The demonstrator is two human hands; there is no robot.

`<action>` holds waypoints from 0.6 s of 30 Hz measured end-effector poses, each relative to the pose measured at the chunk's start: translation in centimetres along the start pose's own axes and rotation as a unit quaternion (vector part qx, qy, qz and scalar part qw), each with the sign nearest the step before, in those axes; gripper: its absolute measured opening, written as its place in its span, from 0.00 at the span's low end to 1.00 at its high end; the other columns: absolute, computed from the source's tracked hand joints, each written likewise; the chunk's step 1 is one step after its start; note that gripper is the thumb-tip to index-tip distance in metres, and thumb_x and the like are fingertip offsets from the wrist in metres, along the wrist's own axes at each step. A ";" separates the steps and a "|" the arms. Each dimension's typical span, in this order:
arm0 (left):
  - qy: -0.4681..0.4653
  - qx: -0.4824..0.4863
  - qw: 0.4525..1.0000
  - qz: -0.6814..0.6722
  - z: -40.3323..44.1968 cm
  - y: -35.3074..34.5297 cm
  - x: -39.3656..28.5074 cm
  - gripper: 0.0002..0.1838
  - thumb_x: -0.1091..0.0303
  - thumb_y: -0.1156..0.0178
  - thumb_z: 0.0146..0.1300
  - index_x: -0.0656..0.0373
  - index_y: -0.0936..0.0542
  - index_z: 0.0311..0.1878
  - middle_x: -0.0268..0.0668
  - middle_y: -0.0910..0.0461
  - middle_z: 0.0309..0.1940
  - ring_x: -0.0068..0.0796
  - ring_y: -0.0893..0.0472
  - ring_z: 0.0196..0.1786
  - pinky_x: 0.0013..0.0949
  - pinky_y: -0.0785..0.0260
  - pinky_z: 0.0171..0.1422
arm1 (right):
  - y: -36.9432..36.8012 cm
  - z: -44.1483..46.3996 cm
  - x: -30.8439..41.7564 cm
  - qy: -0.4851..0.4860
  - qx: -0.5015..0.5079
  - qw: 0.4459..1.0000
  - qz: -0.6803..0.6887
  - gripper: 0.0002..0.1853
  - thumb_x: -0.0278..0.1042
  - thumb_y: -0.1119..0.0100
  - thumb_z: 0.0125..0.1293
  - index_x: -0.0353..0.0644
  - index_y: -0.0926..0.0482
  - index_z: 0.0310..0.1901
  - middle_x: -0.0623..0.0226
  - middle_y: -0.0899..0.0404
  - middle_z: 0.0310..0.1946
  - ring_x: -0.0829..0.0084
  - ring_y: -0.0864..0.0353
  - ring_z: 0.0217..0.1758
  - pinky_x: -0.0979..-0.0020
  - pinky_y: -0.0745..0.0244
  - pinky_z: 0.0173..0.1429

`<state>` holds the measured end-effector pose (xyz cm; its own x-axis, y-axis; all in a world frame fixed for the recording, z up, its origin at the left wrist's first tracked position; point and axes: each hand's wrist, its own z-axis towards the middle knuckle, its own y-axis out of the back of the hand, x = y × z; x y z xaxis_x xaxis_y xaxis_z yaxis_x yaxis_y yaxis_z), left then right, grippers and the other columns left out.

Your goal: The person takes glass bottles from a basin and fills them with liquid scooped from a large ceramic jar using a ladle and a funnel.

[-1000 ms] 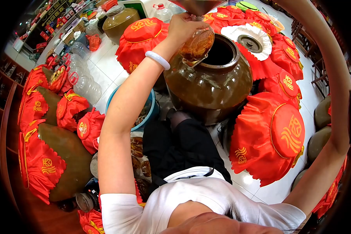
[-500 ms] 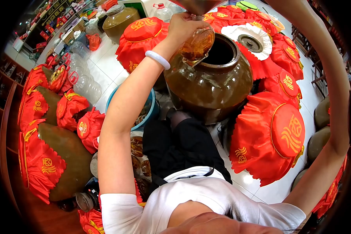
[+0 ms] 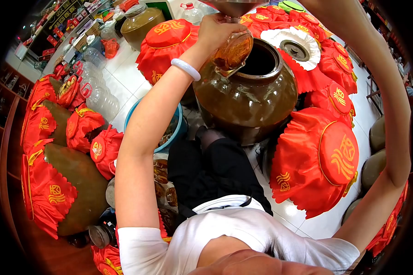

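The bottle [image 3: 234, 49] lies directly under the left hand [image 3: 219, 33], whose fingers [image 3: 236, 29] are closed around its upper end, below the funnel [image 3: 236, 6]. Its long axis appears to run from the funnel down toward the wearer, strongly foreshortened, so its exact tilt cannot be told. The left hand is plainly the nearer one; the right arm [image 3: 397, 105] arches up past the top edge, its hand out of sight, so what those fingers do cannot be told. From the head view, the bottle overlaps the left side of the rim of the big brown jar [image 3: 245, 105]; whether they touch is unclear. The bottle is clear, shiny glass with a broad body, amber-brown inside, with a pale glint along its lower edge.
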<state>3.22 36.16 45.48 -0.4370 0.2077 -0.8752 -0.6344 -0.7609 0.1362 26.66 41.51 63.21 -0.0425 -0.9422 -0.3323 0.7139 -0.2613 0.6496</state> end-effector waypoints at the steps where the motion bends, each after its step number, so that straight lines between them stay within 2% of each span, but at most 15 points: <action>1: -0.005 0.000 1.000 -0.002 -0.1 0.0 -0.2 0.19 0.62 0.25 0.39 0.65 0.17 0.31 0.35 0.17 0.29 0.23 0.20 0.31 0.27 0.28 0.39 | 0.1 -0.2 0.3 -0.010 0.002 1.000 -0.006 0.15 0.27 0.45 0.57 0.32 0.31 0.15 0.53 0.33 0.11 0.60 0.32 0.14 0.62 0.34 0.24; 5: -0.007 -0.004 1.000 -0.004 -0.4 -0.1 -0.8 0.19 0.62 0.25 0.39 0.65 0.17 0.31 0.35 0.17 0.29 0.23 0.20 0.32 0.27 0.28 0.39 | 0.3 -0.7 0.6 -0.026 0.006 0.999 0.023 0.15 0.27 0.46 0.58 0.33 0.31 0.15 0.55 0.32 0.11 0.59 0.30 0.15 0.62 0.34 0.24; 7: 0.015 0.009 1.000 0.019 -0.5 -0.1 -1.2 0.13 0.75 0.29 0.47 0.68 0.20 0.35 0.39 0.18 0.34 0.23 0.18 0.35 0.26 0.25 0.42 | 0.0 -0.8 -0.2 0.017 0.024 0.997 0.072 0.12 0.26 0.47 0.58 0.32 0.30 0.18 0.53 0.31 0.13 0.58 0.29 0.16 0.61 0.33 0.25; 8: 0.015 0.008 1.000 0.019 -0.5 -0.1 -1.2 0.13 0.75 0.29 0.47 0.68 0.20 0.35 0.39 0.18 0.34 0.23 0.18 0.35 0.26 0.25 0.42 | 0.1 -0.9 -0.2 0.018 0.024 0.997 0.072 0.12 0.26 0.47 0.58 0.32 0.30 0.18 0.53 0.31 0.13 0.58 0.29 0.16 0.61 0.33 0.25; 10: 0.008 0.017 1.000 0.006 -0.4 -0.1 -1.2 0.13 0.74 0.29 0.47 0.68 0.20 0.36 0.39 0.18 0.34 0.23 0.18 0.35 0.26 0.24 0.42 | 0.1 -1.2 0.4 -0.070 0.086 0.993 0.051 0.10 0.26 0.49 0.58 0.32 0.29 0.22 0.52 0.29 0.15 0.56 0.27 0.18 0.60 0.33 0.27; 14: 0.018 0.009 1.000 0.017 -0.8 -0.2 -1.8 0.13 0.74 0.29 0.48 0.69 0.20 0.36 0.39 0.18 0.34 0.24 0.18 0.34 0.26 0.24 0.42 | -0.3 -1.7 0.6 -0.102 0.104 0.987 0.065 0.08 0.27 0.50 0.59 0.32 0.29 0.25 0.51 0.28 0.16 0.53 0.27 0.20 0.58 0.32 0.29; 16: 0.027 0.001 1.000 0.012 -0.9 -0.3 -2.0 0.14 0.74 0.29 0.48 0.69 0.20 0.36 0.39 0.18 0.34 0.24 0.18 0.35 0.26 0.24 0.42 | -0.2 -2.1 0.9 -0.177 0.148 0.971 0.061 0.08 0.28 0.51 0.59 0.32 0.29 0.27 0.49 0.28 0.18 0.51 0.26 0.22 0.56 0.32 0.32; 17: 0.027 0.001 1.000 0.012 -0.9 -0.2 -1.9 0.14 0.74 0.29 0.48 0.69 0.20 0.36 0.39 0.18 0.34 0.24 0.18 0.35 0.26 0.24 0.42 | -0.4 -2.4 1.2 -0.177 0.148 0.971 0.061 0.08 0.28 0.51 0.59 0.32 0.29 0.27 0.49 0.28 0.18 0.51 0.26 0.22 0.56 0.32 0.32; 18: 0.026 0.007 1.000 0.009 -0.8 -0.2 -1.9 0.14 0.73 0.29 0.48 0.69 0.20 0.36 0.39 0.18 0.35 0.24 0.19 0.36 0.26 0.25 0.43 | -0.6 -2.9 1.6 -0.141 0.099 0.984 0.045 0.07 0.28 0.51 0.58 0.31 0.30 0.28 0.48 0.28 0.18 0.50 0.26 0.23 0.56 0.32 0.32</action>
<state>4.72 35.40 46.72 -0.4156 0.1611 -0.8951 -0.6348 -0.7562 0.1587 28.17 40.77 60.26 -0.1978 -0.9768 -0.0823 0.5742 -0.1835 0.7979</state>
